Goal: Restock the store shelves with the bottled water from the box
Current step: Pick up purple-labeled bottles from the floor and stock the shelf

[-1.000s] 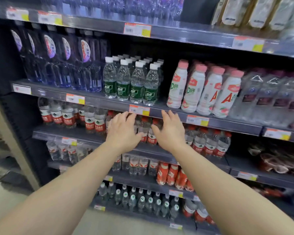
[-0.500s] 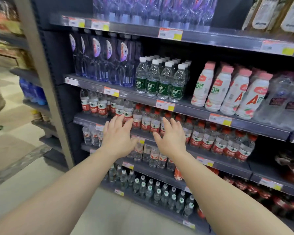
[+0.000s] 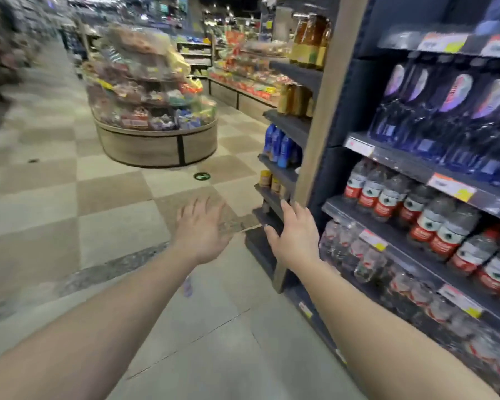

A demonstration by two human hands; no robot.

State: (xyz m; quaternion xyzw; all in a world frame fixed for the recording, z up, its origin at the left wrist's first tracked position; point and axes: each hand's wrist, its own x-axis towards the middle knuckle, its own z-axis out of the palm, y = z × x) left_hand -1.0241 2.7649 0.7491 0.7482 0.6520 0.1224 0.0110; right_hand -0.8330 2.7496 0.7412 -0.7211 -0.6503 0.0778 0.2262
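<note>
Bottled water (image 3: pixel 433 223) on shelves, both hands (image 3: pixel 202 226) outstretched, fingers spread

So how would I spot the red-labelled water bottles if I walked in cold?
Find the dark shelving unit on the right, edged by a wooden post. Under the row of tall dark blue bottles stand the red-labelled water bottles: clear, squat, with a red band, unlike the blue ones above.

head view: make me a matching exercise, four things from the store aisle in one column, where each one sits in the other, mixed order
Things:
1. clear red-labelled water bottles
2. dark blue tall bottles
3. round wooden-based display stand
4. amber glass bottles

Places:
A. top of the end-cap shelves
B. out on the checkered floor
C. shelf above the red-labelled bottles
D. shelf beside the open right hand

Pairs: 1-D, 2-C, 3-B, 4-A
</note>
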